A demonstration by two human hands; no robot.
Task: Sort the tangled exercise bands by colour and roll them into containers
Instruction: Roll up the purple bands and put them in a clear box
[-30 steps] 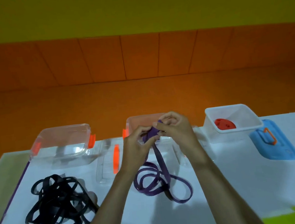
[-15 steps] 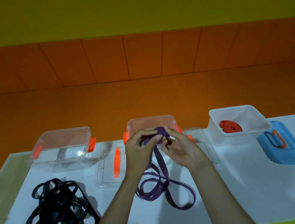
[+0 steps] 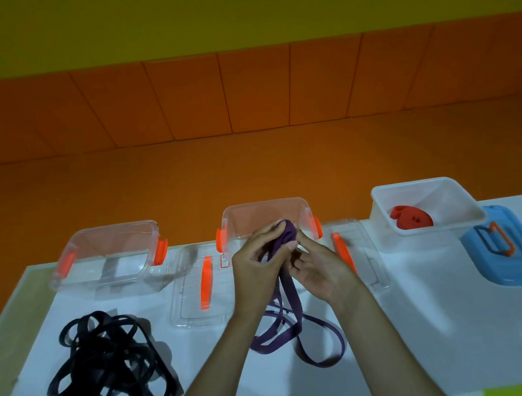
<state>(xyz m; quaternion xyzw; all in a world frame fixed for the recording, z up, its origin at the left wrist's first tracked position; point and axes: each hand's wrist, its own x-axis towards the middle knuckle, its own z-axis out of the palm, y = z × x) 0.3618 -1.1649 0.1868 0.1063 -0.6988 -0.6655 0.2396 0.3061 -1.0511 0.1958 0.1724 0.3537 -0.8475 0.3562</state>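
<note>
Head view: purple band [image 3: 292, 295] between both hands.

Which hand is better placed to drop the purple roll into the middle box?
Left. Left hand grips the roll just before the middle box; right hand holds the loose band lower.

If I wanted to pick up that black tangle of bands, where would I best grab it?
Probably an outer loop of the black tangle, like the one at its far-left corner, pinched from above: the heap lies flat on the table, and that loop lies clear of the crossed middle.
</note>
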